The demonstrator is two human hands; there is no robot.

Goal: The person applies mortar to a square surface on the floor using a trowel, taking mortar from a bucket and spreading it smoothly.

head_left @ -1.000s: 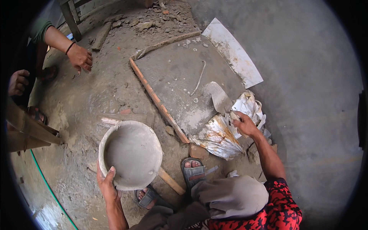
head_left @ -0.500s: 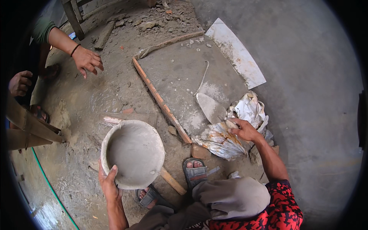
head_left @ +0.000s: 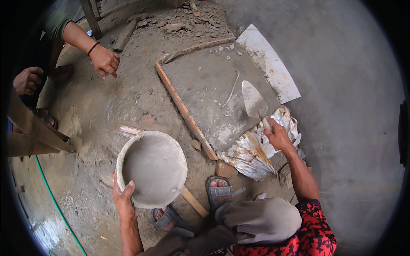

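Right hand [head_left: 277,134]: fingers closed round the trowel's handle, pressed together on the grip.
Trowel [head_left: 253,99]: 1, grey leaf-shaped blade, tip pointing away from the wearer; over the near right part of the slab; contact cannot be told.
Left hand [head_left: 124,198]: thumb over the bowl's near left edge, pinching the wall against fingers mostly hidden behind it; their spread cannot be told.
Bowl [head_left: 121,164]: 1, round, grey-crusted, opening toward the camera; well left of the trowel.
Sack [head_left: 252,155]: crumpled, white, rust-stained; under and beside the right hand, at the slab's near corner.
Slab [head_left: 192,81]: grey, bearing pale crumbs and 1 thin curved cord [head_left: 232,88] just left of the blade.
Red strip [head_left: 181,106]: along the slab's left side.
White board [head_left: 269,64]: along the far right side.
Brick [head_left: 226,169]: 1, at the strip's near end.
Sandals [head_left: 220,196]: 2, on the wearer's feet.
Co-worker's hand [head_left: 105,62]: black wristband, fingers bent downward, well apart from the bowl.
Hose [head_left: 55,200]: green, floor, far left.
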